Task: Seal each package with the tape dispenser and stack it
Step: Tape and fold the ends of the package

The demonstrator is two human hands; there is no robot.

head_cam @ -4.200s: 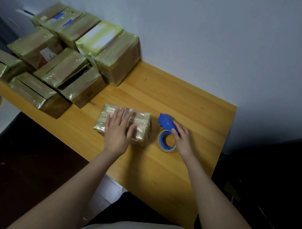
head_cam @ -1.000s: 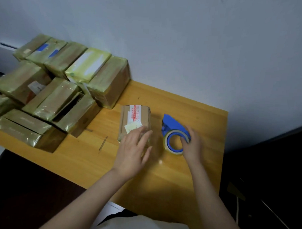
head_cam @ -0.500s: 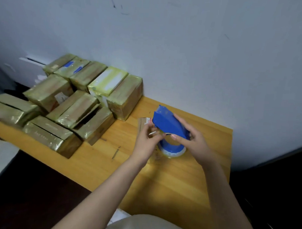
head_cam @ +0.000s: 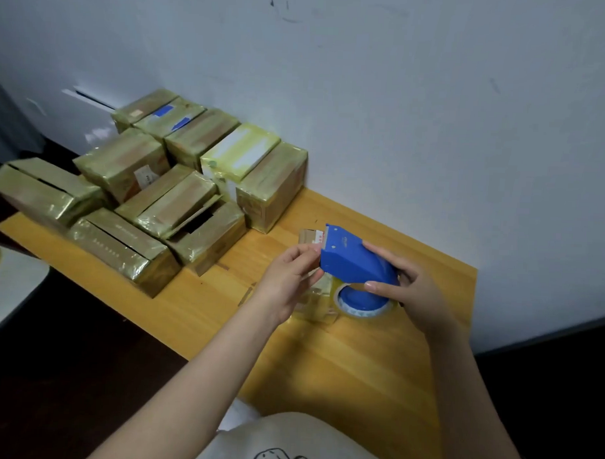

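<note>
Trouble from here would likely be the tape (head_cam: 360,313) folding onto itself or tearing short, if the left hand (head_cam: 289,280), pinching its loose end at the cutter, pulls crookedly while the right hand (head_cam: 415,291) grips the blue tape dispenser (head_cam: 351,262) in the air. The package (head_cam: 307,235) lies on the table (head_cam: 358,361) under both hands, mostly hidden: a small brown box, red-and-white label on top, near side glossy.

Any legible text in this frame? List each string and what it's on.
No text is legible.
tape dispenser: small mark on top, too small to read.
tape roll: print around the core rim, blurred.
small package: red-and-white label, blurred.
stacked boxes: white label, row of print, unreadable.
</note>
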